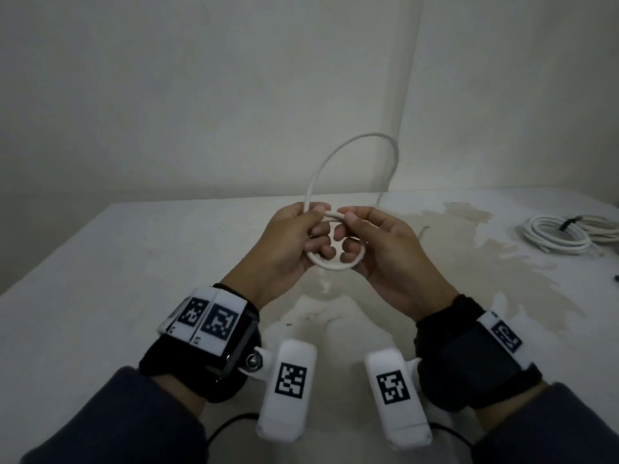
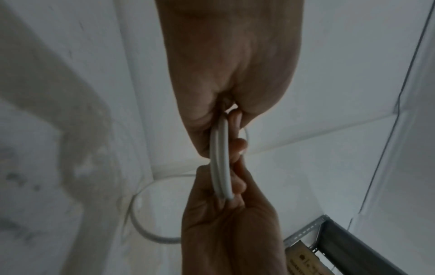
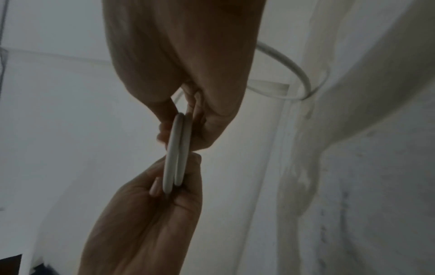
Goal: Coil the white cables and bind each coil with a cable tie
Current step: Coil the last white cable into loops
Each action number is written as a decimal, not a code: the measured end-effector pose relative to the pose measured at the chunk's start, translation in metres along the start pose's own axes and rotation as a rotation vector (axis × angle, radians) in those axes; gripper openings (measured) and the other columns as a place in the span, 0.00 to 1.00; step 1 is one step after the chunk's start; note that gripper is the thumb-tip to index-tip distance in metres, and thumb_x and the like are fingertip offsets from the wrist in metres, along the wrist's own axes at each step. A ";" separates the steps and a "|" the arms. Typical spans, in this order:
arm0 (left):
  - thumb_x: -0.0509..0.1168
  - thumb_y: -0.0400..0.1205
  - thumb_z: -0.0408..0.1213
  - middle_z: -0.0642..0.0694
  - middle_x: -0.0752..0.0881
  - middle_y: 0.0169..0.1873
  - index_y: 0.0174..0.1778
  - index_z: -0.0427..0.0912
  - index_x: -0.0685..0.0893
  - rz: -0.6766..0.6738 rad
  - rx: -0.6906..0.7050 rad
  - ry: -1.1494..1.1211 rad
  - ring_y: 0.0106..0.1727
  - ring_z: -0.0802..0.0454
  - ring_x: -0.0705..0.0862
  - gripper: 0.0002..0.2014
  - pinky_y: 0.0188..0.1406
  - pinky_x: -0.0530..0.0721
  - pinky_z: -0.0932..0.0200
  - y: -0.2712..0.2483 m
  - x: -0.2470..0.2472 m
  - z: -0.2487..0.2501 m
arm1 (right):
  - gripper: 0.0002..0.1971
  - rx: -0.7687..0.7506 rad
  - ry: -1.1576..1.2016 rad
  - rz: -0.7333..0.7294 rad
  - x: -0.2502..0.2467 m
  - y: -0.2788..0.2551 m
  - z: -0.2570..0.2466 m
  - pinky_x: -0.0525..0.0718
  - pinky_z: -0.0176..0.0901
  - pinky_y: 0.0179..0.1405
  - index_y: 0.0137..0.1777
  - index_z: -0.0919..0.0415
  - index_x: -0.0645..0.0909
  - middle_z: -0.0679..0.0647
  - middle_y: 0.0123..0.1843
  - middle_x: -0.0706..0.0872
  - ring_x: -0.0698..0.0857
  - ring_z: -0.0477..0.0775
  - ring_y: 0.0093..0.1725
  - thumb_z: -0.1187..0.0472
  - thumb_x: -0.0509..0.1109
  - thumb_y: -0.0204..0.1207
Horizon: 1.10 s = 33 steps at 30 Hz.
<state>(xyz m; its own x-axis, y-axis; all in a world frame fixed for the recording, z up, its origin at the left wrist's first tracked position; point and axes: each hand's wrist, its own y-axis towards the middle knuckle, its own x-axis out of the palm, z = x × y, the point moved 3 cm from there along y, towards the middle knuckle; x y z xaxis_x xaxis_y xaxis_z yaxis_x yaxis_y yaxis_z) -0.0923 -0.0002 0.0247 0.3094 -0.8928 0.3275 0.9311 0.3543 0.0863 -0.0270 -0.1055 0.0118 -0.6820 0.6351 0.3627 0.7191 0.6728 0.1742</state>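
Over the middle of the table I hold a small coil of white cable (image 1: 335, 266) in both hands. My left hand (image 1: 315, 226) grips its left side, thumb on top and fingers curled through the ring. My right hand (image 1: 348, 229) pinches the right side the same way. From the coil a loose loop of the same cable (image 1: 355, 139) arches up and drops back to the table behind my right hand. The left wrist view shows the coil (image 2: 220, 158) edge-on as two turns side by side; the right wrist view shows the same coil (image 3: 176, 152) edge-on.
A finished white coil (image 1: 556, 234) bound with a black tie (image 1: 569, 223) lies at the far right of the white, stained table (image 1: 134, 262). A small dark object (image 1: 615, 277) sits at the right edge. Walls stand close behind.
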 end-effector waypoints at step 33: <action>0.55 0.87 0.34 0.58 0.79 0.33 0.56 0.44 0.86 0.181 0.519 0.749 0.32 0.67 0.77 0.13 0.40 0.76 0.67 0.003 0.005 0.079 | 0.19 -0.712 -1.617 0.546 0.035 0.018 -0.069 0.65 0.40 0.27 0.52 0.49 0.89 0.51 0.38 0.88 0.82 0.55 0.36 0.38 0.65 0.77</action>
<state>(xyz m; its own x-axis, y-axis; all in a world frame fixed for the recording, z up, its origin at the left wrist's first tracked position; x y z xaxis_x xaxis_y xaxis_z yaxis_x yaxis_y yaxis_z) -0.1029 0.0180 0.1010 0.6541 -0.6942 -0.3005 0.7092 0.4245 0.5629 -0.0287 -0.0972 0.0905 0.4783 0.6893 -0.5441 0.4978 0.2977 0.8146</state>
